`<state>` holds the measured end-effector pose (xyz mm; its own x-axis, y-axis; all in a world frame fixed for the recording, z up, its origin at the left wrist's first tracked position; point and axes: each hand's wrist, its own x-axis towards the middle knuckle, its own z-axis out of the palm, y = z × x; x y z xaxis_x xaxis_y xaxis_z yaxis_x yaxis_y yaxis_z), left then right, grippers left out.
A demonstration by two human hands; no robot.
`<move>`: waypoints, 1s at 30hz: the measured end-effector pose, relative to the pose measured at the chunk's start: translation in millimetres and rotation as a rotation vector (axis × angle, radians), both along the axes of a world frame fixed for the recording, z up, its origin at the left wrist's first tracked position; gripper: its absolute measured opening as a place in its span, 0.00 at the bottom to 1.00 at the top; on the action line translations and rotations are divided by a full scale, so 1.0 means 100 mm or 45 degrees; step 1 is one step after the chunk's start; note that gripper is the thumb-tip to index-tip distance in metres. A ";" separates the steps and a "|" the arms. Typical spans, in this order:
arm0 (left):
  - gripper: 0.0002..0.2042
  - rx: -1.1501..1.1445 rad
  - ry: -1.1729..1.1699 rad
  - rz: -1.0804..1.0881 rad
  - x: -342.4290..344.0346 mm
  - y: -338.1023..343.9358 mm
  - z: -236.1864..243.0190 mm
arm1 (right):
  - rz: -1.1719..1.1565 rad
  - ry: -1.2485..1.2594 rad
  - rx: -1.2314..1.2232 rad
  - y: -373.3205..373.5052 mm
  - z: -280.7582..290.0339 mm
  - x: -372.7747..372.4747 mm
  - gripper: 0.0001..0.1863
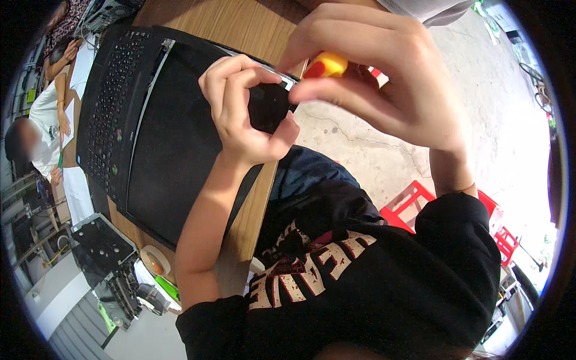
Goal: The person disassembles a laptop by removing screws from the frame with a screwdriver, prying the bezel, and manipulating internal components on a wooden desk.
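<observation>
An open laptop (180, 126) lies spread flat on a wooden table, its keyboard (111, 102) on the left and its dark panel towards me. My left hand (243, 114) curls its fingers and thumb around a black piece with a silver edge (268, 107) at the panel's right end. Whether that piece is the panel's own corner or a separate part, I cannot tell. Beside it, my right hand (390, 78) is closed on a screwdriver with a yellow and red handle (327, 65). Its shaft and tip are hidden by the fingers.
The wooden table (243, 231) ends just right of the laptop. Red plastic stools (408, 204) stand on the concrete floor. At lower left are dismantled dark electronics (105, 255) and a round tan dish (155, 261). Across the table, another person (45, 141) sits by papers.
</observation>
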<state>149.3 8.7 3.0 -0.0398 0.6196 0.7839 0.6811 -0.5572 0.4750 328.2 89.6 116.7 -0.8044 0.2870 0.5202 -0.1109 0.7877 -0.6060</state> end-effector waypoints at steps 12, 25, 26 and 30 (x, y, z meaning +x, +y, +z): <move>0.23 -0.038 0.126 -0.020 -0.06 0.02 -0.07 | 0.041 -0.011 -0.044 -0.04 -0.16 -0.04 0.21; 0.20 -0.022 0.186 0.045 -0.03 -0.01 0.00 | -0.206 0.412 0.009 -0.10 -0.14 -0.13 0.08; 0.21 -0.065 0.140 0.039 -0.04 -0.02 -0.06 | -0.077 0.231 0.096 -0.06 -0.09 -0.10 0.10; 0.23 -0.110 0.006 0.001 -0.04 -0.03 -0.17 | 0.195 0.012 -0.082 -0.01 -0.12 -0.04 0.12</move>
